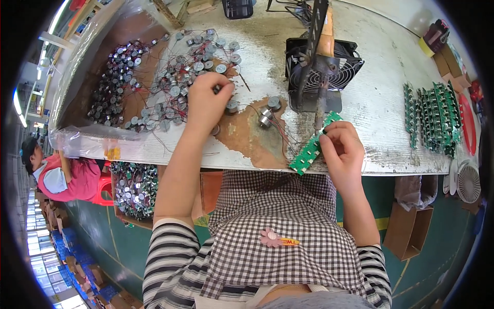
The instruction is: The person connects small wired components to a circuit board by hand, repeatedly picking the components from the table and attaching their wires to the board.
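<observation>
My left hand (pixel 207 100) is closed at the near edge of a heap of small round motors (pixel 193 64) with thin red and dark wires. Something small and dark shows between its thumb and forefinger, too hidden to name. My right hand (pixel 343 152) pinches the right edge of a green circuit board strip (pixel 307 155), which lies slantwise at the table's front edge. Right above the strip is the tip of a soldering iron (pixel 321 103), fixed pointing down in a metal stand. Between my hands, a few motors (pixel 266 116) lie with wires trailing toward the strip.
A fan (pixel 339 62) stands behind the iron. At left, a plastic-lined carton (pixel 77 77) holds many motors. Rows of green boards (pixel 432 118) and a red ring-shaped object (pixel 466 123) lie at right. Below the table are a box of parts (pixel 135 188) and a carton (pixel 409 232). Another person (pixel 67 177) sits at far left.
</observation>
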A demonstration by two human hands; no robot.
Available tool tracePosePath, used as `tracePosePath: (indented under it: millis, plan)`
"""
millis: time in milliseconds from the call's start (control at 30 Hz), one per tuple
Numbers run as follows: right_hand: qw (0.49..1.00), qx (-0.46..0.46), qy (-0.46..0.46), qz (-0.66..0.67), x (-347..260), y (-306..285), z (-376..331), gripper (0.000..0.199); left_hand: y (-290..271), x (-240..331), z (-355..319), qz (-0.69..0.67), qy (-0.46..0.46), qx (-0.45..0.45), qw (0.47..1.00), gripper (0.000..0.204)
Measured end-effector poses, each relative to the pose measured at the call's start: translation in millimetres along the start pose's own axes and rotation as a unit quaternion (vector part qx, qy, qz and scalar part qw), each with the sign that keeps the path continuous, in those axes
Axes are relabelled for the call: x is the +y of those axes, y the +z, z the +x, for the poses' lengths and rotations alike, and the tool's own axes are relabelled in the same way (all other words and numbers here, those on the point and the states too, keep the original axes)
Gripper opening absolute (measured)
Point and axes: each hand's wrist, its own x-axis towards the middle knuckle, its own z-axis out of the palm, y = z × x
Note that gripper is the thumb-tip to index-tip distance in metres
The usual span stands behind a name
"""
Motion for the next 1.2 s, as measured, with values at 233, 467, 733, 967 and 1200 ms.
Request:
tracePosePath:
  millis: [233,467,733,967,1200]
  plan:
    - [0.998,0.008,-0.002,0.058,8,-6,-4,0.006,-23,64,-32,-0.315,-0.169,-0.094,0.929,0.012]
    - [0.989,-0.013,-0.107,0.098,12,-6,-13,0.008,1,90,-74,-0.484,-0.336,-0.27,0.761,0.012]
    - [0.977,-0.034,-0.207,-0.021,1,-8,-6,0.011,24,108,-73,-0.394,-0.292,-0.245,0.836,0.012]
    - [0.983,-0.013,-0.174,0.064,-5,-8,-9,0.012,40,103,-69,-0.328,-0.106,-0.171,0.923,0.008]
    - [0.975,-0.018,-0.223,-0.014,-7,-9,-4,0.012,40,114,-59,-0.388,-0.222,-0.219,0.867,0.006]
